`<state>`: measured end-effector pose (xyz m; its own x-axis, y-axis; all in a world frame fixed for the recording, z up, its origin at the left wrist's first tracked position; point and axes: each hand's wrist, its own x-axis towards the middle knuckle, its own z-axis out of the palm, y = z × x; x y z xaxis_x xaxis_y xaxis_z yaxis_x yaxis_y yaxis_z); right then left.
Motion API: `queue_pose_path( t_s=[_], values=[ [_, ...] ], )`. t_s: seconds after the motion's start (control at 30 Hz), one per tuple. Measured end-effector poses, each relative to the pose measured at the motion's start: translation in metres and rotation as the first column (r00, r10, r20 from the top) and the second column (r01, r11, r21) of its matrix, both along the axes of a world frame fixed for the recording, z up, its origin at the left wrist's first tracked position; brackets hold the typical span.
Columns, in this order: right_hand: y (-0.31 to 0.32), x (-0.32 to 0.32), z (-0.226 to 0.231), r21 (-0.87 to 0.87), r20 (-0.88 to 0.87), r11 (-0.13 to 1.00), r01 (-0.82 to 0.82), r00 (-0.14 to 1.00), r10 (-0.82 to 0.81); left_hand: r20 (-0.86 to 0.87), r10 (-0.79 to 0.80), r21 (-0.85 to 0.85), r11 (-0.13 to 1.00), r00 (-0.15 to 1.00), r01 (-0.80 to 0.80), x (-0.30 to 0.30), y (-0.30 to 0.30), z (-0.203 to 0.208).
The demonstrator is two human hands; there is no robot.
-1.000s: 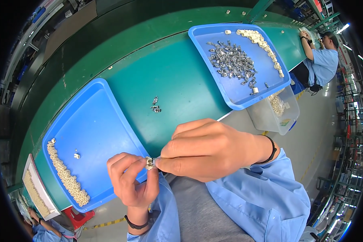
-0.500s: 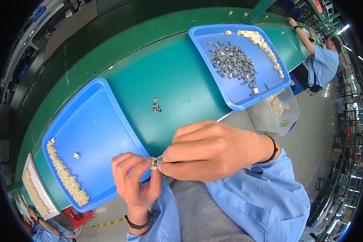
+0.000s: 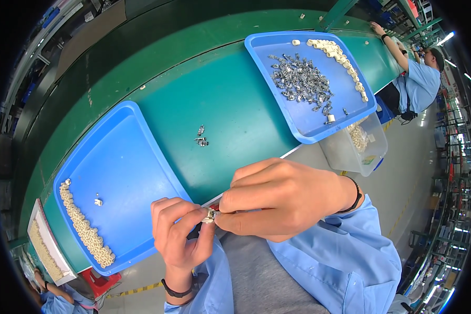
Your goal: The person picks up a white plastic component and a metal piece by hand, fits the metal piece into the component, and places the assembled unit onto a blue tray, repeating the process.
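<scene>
Your left hand [image 3: 183, 235] pinches a cream part [image 3: 208, 215] near the left tray [image 3: 131, 167]; your right hand [image 3: 285, 201], fingertips drawn together, holds a metal clip [image 3: 215, 214] against it. A row of cream pieces [image 3: 86, 230] lines the left tray's left side. Well to that tray's right, the right tray [image 3: 303, 119] holds heaped clips [image 3: 301, 78] and cream tubes [image 3: 340, 56], and a clear bin [image 3: 337, 152] holds cream bits [image 3: 358, 137]. Left of it, a white box [image 3: 64, 259] contains small pieces [image 3: 44, 251].

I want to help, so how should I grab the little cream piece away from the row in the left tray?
I'd probably pinch the cream piece by its opposite sides, coming from above and its right. It's tiny, and bare tray floor lies there; the row of cream pieces is on its left.
</scene>
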<state>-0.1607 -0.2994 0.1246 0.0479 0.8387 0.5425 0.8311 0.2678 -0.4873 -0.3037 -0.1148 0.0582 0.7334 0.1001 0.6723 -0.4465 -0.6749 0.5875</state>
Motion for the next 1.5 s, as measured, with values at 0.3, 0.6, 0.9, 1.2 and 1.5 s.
queue_pose_path(
  t_s=[0.3, 0.6, 0.9, 1.2, 1.5],
  values=[
    [-0.004, -0.007, -0.001, -0.005, 0.008, 1.0, 0.02, 1.0, -0.02, 0.058, 0.048, -0.005, 0.999, 0.997, -0.048, -0.002, -0.003, -0.005],
    [-0.003, -0.019, -0.002, 0.056, 0.095, 0.994, 0.097, 0.99, -0.102, 0.064, 0.004, 0.004, 1.0, 0.998, -0.005, -0.003, -0.002, 0.0],
    [0.011, -0.003, -0.036, -0.01, -0.402, 0.992, 0.126, 0.908, -0.12, -0.072, 0.037, -0.207, 0.977, 0.997, -0.051, 0.009, -0.011, -0.007],
    [-0.008, 0.025, -0.076, 0.048, -0.205, 0.868, 0.494, 0.856, -0.476, -0.416, 0.159, -0.089, 0.973, 0.895, -0.214, 0.064, 0.045, -0.004],
    [0.024, 0.051, -0.133, -0.072, -0.006, 0.77, 0.634, 0.771, -0.636, -0.554, 0.175, 0.096, 0.985, 0.814, -0.146, 0.292, 0.121, -0.02]
  ],
)
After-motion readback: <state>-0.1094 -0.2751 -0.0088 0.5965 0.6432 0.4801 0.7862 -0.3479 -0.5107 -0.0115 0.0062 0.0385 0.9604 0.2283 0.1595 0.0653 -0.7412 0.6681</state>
